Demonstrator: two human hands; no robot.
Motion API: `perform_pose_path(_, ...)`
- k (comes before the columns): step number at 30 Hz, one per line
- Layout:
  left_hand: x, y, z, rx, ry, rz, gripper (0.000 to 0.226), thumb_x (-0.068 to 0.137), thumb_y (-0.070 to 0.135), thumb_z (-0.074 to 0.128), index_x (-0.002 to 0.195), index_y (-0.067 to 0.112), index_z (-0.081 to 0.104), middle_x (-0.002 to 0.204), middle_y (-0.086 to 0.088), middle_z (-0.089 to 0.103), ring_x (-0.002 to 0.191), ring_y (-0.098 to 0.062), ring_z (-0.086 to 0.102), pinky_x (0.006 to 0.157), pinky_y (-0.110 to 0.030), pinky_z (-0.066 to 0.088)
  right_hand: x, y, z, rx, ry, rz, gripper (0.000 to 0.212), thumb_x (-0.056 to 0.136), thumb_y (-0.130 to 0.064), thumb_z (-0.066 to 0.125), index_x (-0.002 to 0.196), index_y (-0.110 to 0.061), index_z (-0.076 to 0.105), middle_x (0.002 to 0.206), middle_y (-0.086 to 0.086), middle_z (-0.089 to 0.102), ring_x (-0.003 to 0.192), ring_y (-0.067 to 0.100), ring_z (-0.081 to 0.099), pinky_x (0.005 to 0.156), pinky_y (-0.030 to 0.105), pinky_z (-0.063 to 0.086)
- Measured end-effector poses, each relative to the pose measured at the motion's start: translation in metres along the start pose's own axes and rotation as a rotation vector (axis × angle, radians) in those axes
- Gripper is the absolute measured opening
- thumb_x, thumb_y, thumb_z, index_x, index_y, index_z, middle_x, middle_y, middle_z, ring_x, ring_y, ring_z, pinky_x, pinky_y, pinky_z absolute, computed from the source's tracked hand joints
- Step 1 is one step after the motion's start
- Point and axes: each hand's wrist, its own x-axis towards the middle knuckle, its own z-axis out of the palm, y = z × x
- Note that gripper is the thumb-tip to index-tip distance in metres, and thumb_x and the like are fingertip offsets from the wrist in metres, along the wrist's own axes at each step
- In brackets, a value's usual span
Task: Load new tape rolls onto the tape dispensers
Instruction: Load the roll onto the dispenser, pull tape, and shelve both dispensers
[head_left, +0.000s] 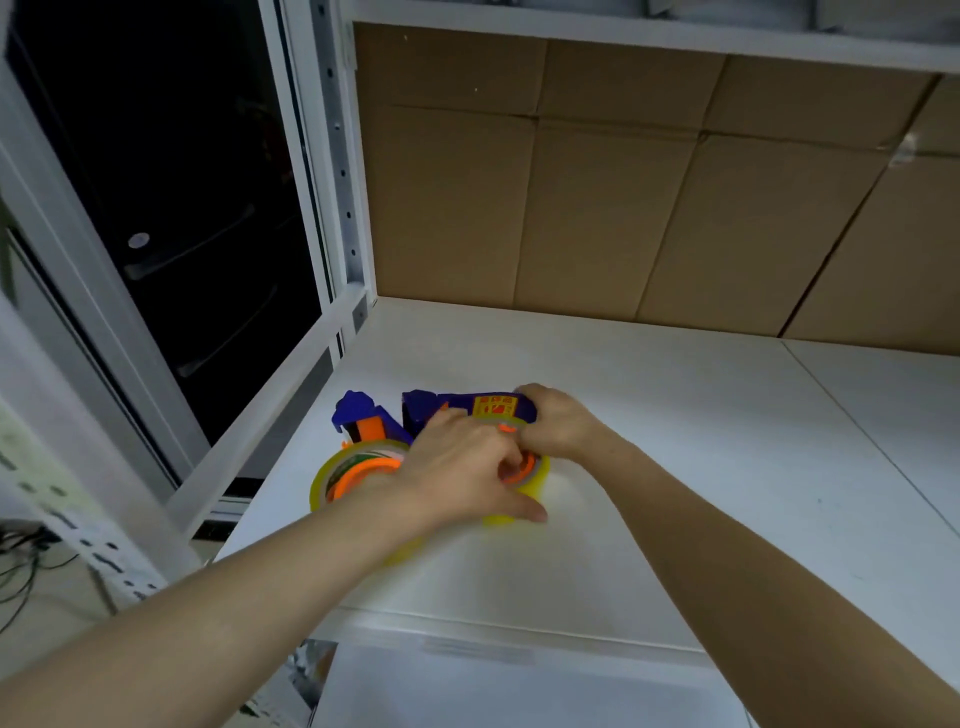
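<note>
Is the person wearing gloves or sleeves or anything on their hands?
No. Both hands are bare: no gloves on the left hand or the right hand. No sleeves show either; both forearms are uncovered right down to the picture's edge. I see no watch, bracelet or ring, though the view is slightly blurry.

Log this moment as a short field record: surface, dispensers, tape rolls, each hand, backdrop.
surface: white shelf
dispensers: two blue ones side by side; left dispenser, right dispenser with a yellow label
tape rolls: yellowish roll with orange hub at the left dispenser; second roll under the hands, mostly hidden
left hand: over the second roll, fingers curled at its orange hub
right hand: gripping the right dispenser's end
backdrop: cardboard boxes against the back
seating of second roll: cannot tell
</note>
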Motion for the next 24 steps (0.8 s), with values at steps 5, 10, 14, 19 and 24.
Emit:
perform_pose_path(5, 0.002, 0.008, 0.011, 0.319, 0.088, 0.082, 0.031, 0.086, 0.015, 0.047, 0.115, 0.018, 0.057, 0.113, -0.004, 0.065, 0.118, -0.024, 0.05, 0.105, -0.028, 0.001, -0.008, 0.006, 0.006, 0.017, 0.26, 0.027, 0.024, 0.077, -0.026, 0.061, 0.099, -0.015, 0.059, 0.088, 0.0, 0.056, 0.084, 0.02, 0.051, 0.068, 0.027, 0.038)
perform_pose_path(10, -0.001, 0.003, 0.022, -0.067, 0.643, 0.13, 0.06, 0.06, 0.003, 0.05, 0.118, 0.012, 0.056, 0.13, -0.011, 0.049, 0.124, -0.025, 0.042, 0.104, -0.027, 0.02, -0.021, 0.016, -0.001, 0.789, 0.371, 0.19, 0.014, 0.082, -0.014, 0.063, 0.08, -0.01, 0.049, 0.085, 0.011, 0.059, 0.082, 0.029, 0.06, 0.068, 0.039, 0.059)
perform_pose_path(14, -0.002, 0.03, 0.001, -1.071, 0.503, -0.329, 0.081, 0.067, 0.034, 0.052, 0.142, 0.019, 0.024, 0.127, 0.004, 0.038, 0.113, -0.013, 0.047, 0.093, -0.024, 0.04, -0.03, 0.017, 0.002, 1.295, 0.205, 0.285, 0.023, 0.087, -0.013, 0.061, 0.103, 0.004, 0.057, 0.1, 0.024, 0.066, 0.081, 0.033, 0.068, 0.053, 0.032, 0.06)
perform_pose_path(19, 0.006, 0.039, -0.008, -1.522, 0.299, -0.346, 0.03, 0.082, 0.018, 0.067, 0.11, 0.007, 0.064, 0.099, -0.008, 0.072, 0.078, -0.009, 0.068, 0.067, -0.014, 0.053, -0.043, 0.015, 0.014, 1.357, 0.066, 0.238, 0.028, 0.088, -0.014, 0.059, 0.108, 0.005, 0.063, 0.103, 0.025, 0.069, 0.085, 0.03, 0.07, 0.063, 0.031, 0.059)
perform_pose_path(24, 0.006, 0.039, -0.002, -1.606, 0.326, -0.293, 0.02, 0.086, 0.004, 0.057, 0.101, 0.01, 0.069, 0.102, -0.013, 0.073, 0.087, -0.018, 0.069, 0.081, -0.033, 0.054, -0.053, 0.02, 0.011, 0.808, 0.374, 0.133, 0.024, 0.095, -0.03, 0.045, 0.096, -0.016, 0.065, 0.095, 0.005, 0.067, 0.087, 0.02, 0.061, 0.074, 0.03, 0.048)
